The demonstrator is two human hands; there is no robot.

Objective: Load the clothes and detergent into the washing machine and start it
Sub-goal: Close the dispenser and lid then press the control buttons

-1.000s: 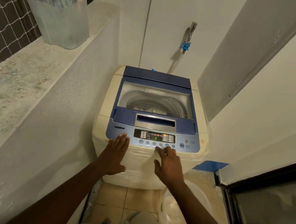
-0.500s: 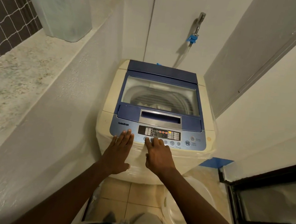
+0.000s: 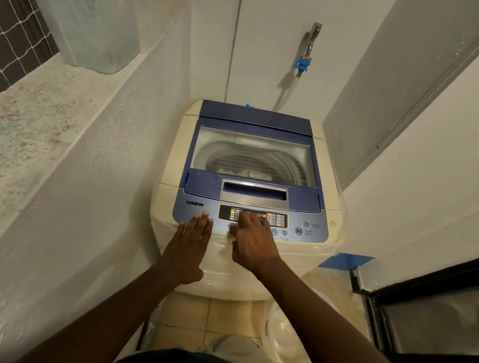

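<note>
Blue panel (image 3: 250, 221): right hand (image 3: 252, 242), fingers curled and holding nothing, presses a button; left hand (image 3: 191, 244) lies flat and empty, probably bracing against the washer (image 3: 168, 203).

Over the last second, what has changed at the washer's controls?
The right hand slid left along the control panel, from the middle buttons to the ones under the display's left side. Nothing was grasped or released. The left hand stays flat on the panel's left edge; the lid stays shut.
</note>
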